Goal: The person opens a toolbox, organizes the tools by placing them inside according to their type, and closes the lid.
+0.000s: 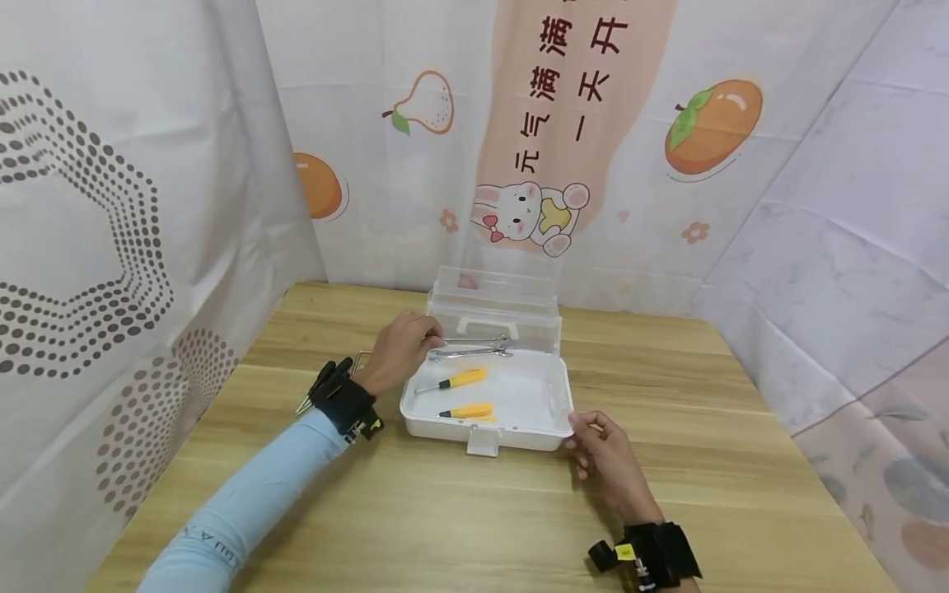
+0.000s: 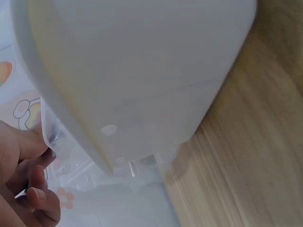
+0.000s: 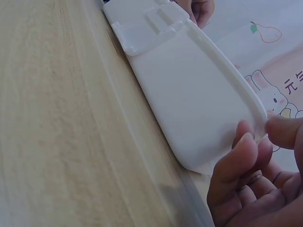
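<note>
"What are the fingers doing?"

"The left hand (image 1: 400,350) has its thumb and fingers pinching the border of a clear plastic piece (image 2: 68,153) at the toolbox's far left corner. Whether that piece is an inner tray or part of the lid, I cannot tell. The right hand (image 1: 611,461) pinches the rim at the near right corner, thumb above, forefinger against the outer wall."

"How is that best handled?"

"In my judgement, the right hand should hold firmly enough to stop sliding, without pulling the rim down. The left does best moving slowly and level, since loose metal lies right beside it and could slip."

"What metal?"

"Two silver wrenches (image 1: 470,353), lying side by side along the back of the white toolbox (image 1: 526,439). Nearer, on its floor, are two yellow-handled screwdrivers (image 1: 465,379), one toward the left, one close to the front wall."

"And where is the toolbox?"

"Around the middle of the wooden table (image 1: 652,362), toward the far edge. Its latch (image 1: 483,442) hangs on the side facing the near edge; its clear lid (image 1: 497,292) is raised toward the far edge, before a printed curtain (image 1: 437,189)."
</note>
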